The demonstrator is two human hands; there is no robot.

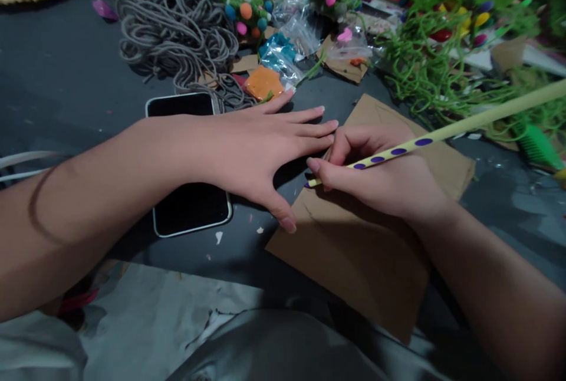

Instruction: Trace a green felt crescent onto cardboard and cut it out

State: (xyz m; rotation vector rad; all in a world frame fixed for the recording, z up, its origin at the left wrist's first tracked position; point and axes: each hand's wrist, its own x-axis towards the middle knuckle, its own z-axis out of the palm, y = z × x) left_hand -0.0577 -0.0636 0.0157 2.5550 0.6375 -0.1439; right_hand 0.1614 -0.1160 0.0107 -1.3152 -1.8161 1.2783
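A piece of brown cardboard (367,269) lies on the dark table in front of me. My right hand (375,168) grips a pale yellow pencil (477,121) with purple dots, its dark tip touching or just above the cardboard near the left edge. Spread flat, my left hand (260,145) has its thumb and some fingertips at that same edge. Beneath the left wrist lies a phone (192,210) with a dark screen, partly covered by the arm. Faint dark lines show on the cardboard.
Tangled grey cord (172,21) is heaped at the back left. Orange clay (264,82) and blue clay (277,48) in clear wrap lie behind my left hand. Green yarn (424,68) spreads at the right, near a green comb-like piece (539,145). A purple bit (105,9) sits at upper left.
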